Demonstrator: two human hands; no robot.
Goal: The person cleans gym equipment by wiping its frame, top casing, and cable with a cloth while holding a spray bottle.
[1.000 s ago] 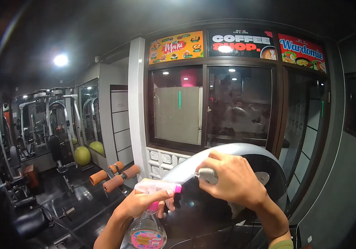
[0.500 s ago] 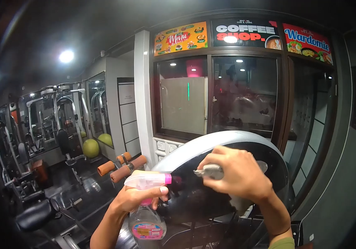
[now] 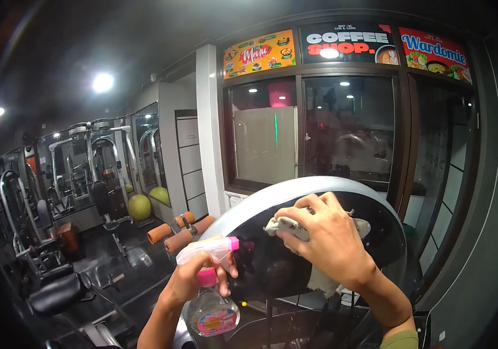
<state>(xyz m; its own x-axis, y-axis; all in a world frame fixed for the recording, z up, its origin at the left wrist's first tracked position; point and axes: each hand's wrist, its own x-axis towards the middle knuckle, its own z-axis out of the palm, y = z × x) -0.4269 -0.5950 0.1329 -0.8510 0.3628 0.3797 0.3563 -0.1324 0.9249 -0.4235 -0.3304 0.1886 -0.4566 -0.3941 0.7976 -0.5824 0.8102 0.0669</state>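
My left hand (image 3: 199,276) is wrapped round the neck of a clear spray bottle (image 3: 214,314) with a pink collar and nozzle tip, its fingers at the trigger. The nozzle points right, towards a large rounded machine cover (image 3: 260,256), black with a silver-white rim. In my right hand (image 3: 333,238) is a bunched grey cloth (image 3: 323,282); one end sticks out past the fingertips and another hangs below the palm. That hand is over the upper part of the black cover. Whether the cloth touches the surface cannot be made out.
Orange-brown foam rollers (image 3: 188,232) stand left of the cover. Further left are gym machines, a black padded seat (image 3: 58,292) and a green ball (image 3: 140,207). Behind the cover are dark-framed windows (image 3: 348,128) under bright signs. A grey wall (image 3: 464,279) runs along the right.
The view has shifted, so the background sits further right and higher. The cloth in my right hand has changed shape, with more of it showing. The bottle is still in my left hand.
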